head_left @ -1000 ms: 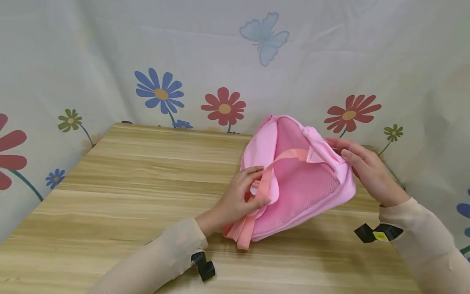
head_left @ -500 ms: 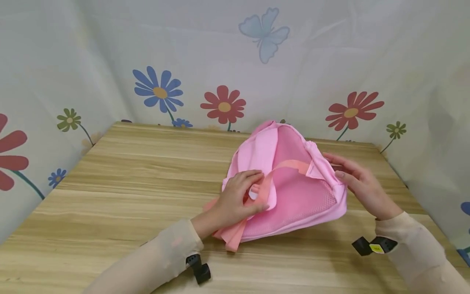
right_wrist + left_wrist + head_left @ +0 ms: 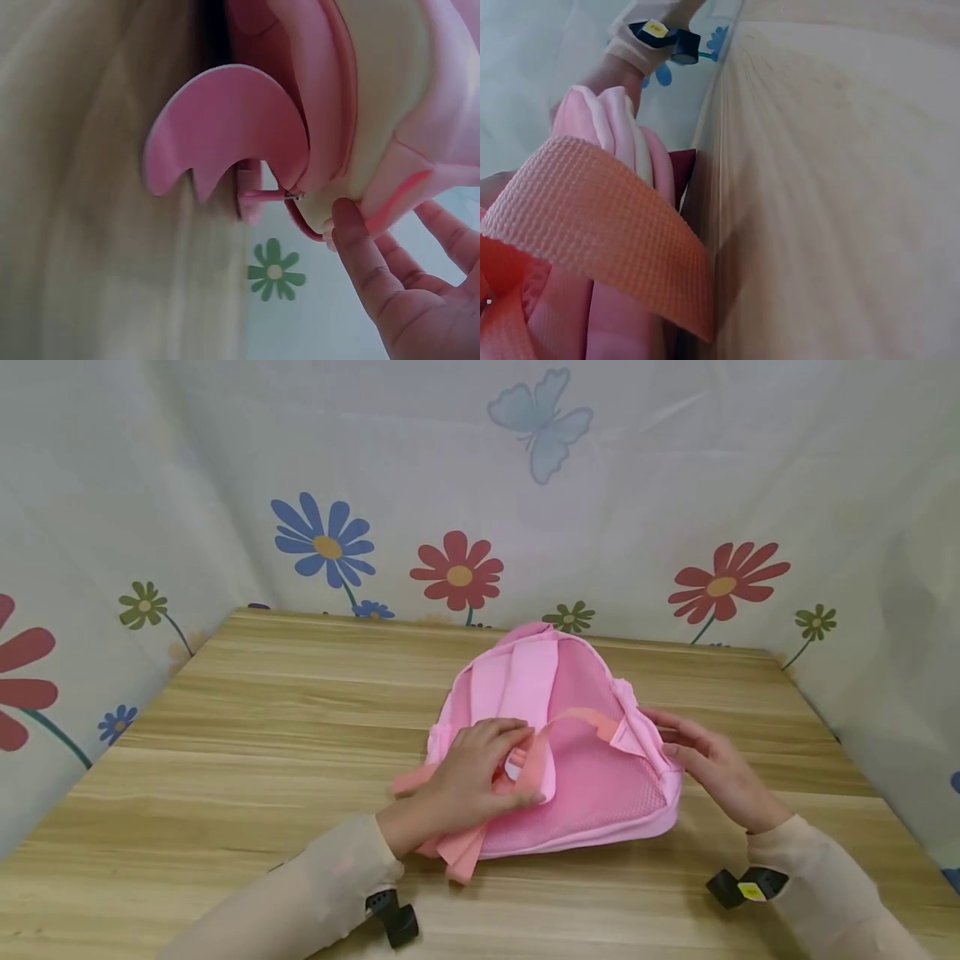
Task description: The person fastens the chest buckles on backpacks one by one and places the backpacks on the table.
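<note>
1 bkpk [image 3: 600, 785], 2 grips [image 3: 465, 772] [image 3: 723, 768], 2 wrist cams [image 3: 395, 922] [image 3: 748, 887], 1 tbl [image 3: 225, 752].

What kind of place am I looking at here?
Probably a small staged filming corner, perhaps a booth: a creased backdrop printed with flowers and a butterfly stands behind and beside a wood-look table, and there seem to be wrist-worn cameras.
</note>
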Available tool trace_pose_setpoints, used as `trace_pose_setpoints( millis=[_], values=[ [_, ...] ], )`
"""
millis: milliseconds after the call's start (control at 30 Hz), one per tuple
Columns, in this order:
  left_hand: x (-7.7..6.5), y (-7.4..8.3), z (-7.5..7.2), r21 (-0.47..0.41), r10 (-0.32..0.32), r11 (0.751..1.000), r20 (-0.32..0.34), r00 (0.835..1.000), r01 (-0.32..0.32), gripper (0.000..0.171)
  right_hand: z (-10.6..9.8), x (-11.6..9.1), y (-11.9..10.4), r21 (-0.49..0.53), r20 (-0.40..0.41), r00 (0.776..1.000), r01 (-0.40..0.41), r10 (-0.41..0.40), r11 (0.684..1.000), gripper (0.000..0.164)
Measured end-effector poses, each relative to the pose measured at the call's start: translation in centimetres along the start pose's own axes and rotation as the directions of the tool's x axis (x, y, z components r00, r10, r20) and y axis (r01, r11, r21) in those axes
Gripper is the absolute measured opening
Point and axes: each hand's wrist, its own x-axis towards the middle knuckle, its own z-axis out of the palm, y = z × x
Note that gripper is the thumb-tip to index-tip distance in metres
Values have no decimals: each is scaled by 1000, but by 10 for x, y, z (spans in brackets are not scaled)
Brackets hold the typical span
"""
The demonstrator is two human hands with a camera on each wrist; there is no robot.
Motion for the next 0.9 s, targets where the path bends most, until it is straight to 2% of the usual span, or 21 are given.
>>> trace_pose_setpoints(
  millis=[200, 500, 733, 900],
  values=[
    [0, 4, 0, 49, -11, 999, 65, 998, 8, 79, 8, -6, 10, 25, 24, 998, -66, 65, 998, 46],
    [1, 5, 0, 88, -4, 996, 135, 991, -8, 79, 10, -8, 19, 42, 43, 995, -93, 91, 995, 47],
    [2, 5, -1, 76, 22, 997, 139, 990, -33, 77, 5, -8, 21, -20, 76, 988, -132, 133, 991, 48],
    [2, 4, -3, 52, 46, 997, 130, 990, -53, 75, 3, -6, 17, -62, 98, 988, -111, 117, 992, 47]
  ],
)
